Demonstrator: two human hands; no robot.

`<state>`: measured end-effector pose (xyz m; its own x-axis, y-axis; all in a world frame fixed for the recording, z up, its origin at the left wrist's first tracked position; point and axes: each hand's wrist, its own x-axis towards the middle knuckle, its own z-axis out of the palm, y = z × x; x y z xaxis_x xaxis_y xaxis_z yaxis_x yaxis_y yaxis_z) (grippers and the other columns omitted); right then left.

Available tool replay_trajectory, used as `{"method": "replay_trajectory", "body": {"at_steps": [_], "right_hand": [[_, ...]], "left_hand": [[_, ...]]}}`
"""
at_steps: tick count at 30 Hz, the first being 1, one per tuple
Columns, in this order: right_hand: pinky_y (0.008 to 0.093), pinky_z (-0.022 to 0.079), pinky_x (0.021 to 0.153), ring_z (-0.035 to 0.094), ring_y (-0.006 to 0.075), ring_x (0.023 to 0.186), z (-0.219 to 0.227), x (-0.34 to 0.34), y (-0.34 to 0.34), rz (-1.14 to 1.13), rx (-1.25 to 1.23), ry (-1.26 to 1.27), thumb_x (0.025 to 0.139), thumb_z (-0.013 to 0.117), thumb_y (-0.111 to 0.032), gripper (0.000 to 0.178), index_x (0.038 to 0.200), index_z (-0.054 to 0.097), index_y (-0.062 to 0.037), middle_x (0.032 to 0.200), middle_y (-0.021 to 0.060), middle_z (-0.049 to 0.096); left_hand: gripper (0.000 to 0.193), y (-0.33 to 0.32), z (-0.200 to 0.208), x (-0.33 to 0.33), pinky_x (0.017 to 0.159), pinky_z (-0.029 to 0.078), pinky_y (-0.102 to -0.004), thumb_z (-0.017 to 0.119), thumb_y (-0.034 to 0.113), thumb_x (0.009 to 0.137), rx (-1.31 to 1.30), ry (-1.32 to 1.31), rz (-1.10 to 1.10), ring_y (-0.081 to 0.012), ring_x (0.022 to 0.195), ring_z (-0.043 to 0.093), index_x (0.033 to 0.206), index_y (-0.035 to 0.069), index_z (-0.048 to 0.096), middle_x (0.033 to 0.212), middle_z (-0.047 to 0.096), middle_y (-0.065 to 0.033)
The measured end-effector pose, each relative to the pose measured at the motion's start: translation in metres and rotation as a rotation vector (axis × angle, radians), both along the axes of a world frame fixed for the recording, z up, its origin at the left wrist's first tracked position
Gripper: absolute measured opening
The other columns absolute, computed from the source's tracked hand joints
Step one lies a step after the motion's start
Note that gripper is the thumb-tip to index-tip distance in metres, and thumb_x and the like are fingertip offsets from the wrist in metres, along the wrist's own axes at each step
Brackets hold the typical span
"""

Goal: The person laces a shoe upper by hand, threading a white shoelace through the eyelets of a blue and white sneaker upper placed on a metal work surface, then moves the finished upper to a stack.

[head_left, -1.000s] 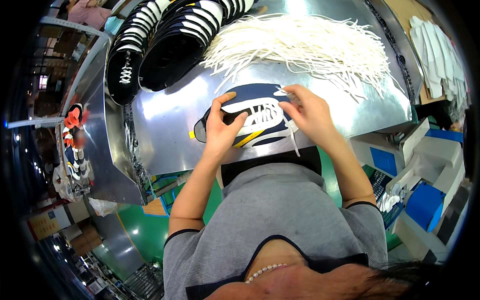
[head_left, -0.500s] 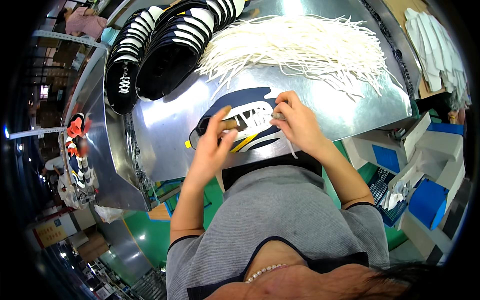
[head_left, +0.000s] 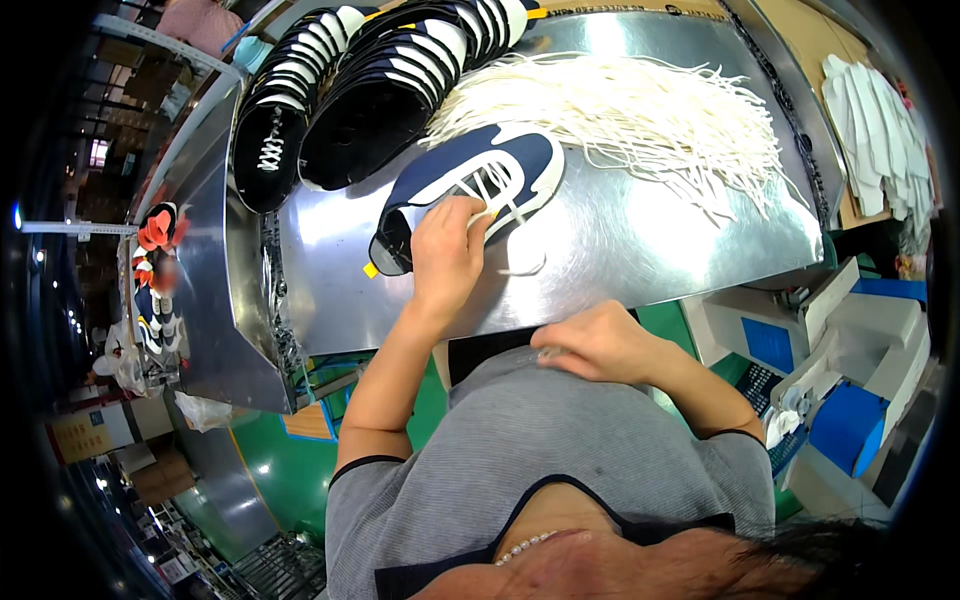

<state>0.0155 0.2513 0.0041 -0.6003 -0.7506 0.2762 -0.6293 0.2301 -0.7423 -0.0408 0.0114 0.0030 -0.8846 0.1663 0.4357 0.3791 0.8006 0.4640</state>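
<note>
A navy and white shoe upper (head_left: 540,165) lies tilted on the metal table, its toe end pointing up and to the right. White lacing crosses its throat, and a loose white lace (head_left: 541,256) curls over the table beside it. My left hand (head_left: 447,250) is closed on the upper's edge near the throat; its fingertips are partly hidden. My right hand (head_left: 600,342), apart from the upper, is over the table's near edge in front of my shirt. Its fingers are curled together, and whatever they may hold cannot be made out.
A large bundle of cream laces (head_left: 620,120) spreads across the table's far side. Nested rows of shoe uppers (head_left: 375,120) stand at the far left. White cut pieces (head_left: 872,140) hang at the right, above boxes and a blue bin (head_left: 850,430).
My right hand has left the upper and moved down toward my body. The upper has turned, its toe end swinging up and away. My left hand has shifted right and closed on its edge.
</note>
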Motion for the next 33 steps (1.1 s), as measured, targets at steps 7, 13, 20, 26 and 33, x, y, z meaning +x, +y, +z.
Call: {"method": "replay_trajectory", "body": {"at_steps": [7,13,20,26,33], "right_hand": [[0.0285,0.046,0.062,0.057,0.0148,0.063,-0.022,-0.057,-0.02,-0.549,-0.347,-0.44,0.093,0.07,-0.019,0.023,0.109,0.071,-0.0035,0.076,0.0086,0.065],[0.0218,0.038,0.057,0.05,0.0049,0.062,0.01,-0.062,-0.03,-0.263,-0.391,-0.706,0.098,0.063,-0.02,0.022,0.102,0.072,-0.0003,0.072,-0.0034,0.058],[0.0213,0.028,0.048,0.036,0.0037,0.05,-0.012,-0.067,-0.031,0.547,-1.033,-1.298,0.103,0.052,-0.025,0.03,0.108,0.066,0.0021,0.061,-0.0015,0.048],[0.0229,0.028,0.045,0.033,0.0071,0.044,-0.004,-0.039,-0.056,0.65,-1.283,-1.643,0.104,0.051,-0.026,0.025,0.115,0.052,-0.0039,0.054,-0.0025,0.041],[0.0204,0.03,0.047,0.039,0.0046,0.048,0.022,-0.011,-0.029,0.013,-0.677,-1.296,0.105,0.052,-0.018,0.013,0.105,0.052,-0.0051,0.064,0.0032,0.056]], "left_hand": [[0.017,0.005,0.016,0.015,0.063,0.047,-0.0388,0.074,-0.001,0.081,-0.056,0.223,-0.192,-0.0289,0.069,0.062,0.093,0.004,0.063,0.08,0.063,-0.0101],[0.018,0.012,0.041,0.02,0.06,0.048,-0.0357,0.073,-0.001,0.077,-0.012,0.287,-0.223,-0.0255,0.069,0.062,0.092,0.004,0.065,0.08,0.062,-0.0078],[0.024,0.011,0.046,0.025,0.062,0.046,-0.0369,0.073,-0.004,0.076,0.064,0.252,-0.251,-0.0262,0.071,0.061,0.096,0.004,0.064,0.081,0.063,-0.0079],[0.022,0.012,0.043,0.024,0.062,0.046,-0.0378,0.071,-0.005,0.078,0.086,0.212,-0.251,-0.0285,0.071,0.06,0.096,0.004,0.062,0.081,0.062,-0.009],[0.021,0.007,0.034,0.019,0.064,0.047,-0.0381,0.074,0.0,0.079,0.089,0.178,-0.263,-0.0289,0.069,0.059,0.097,0.003,0.064,0.079,0.062,-0.0092]]}}
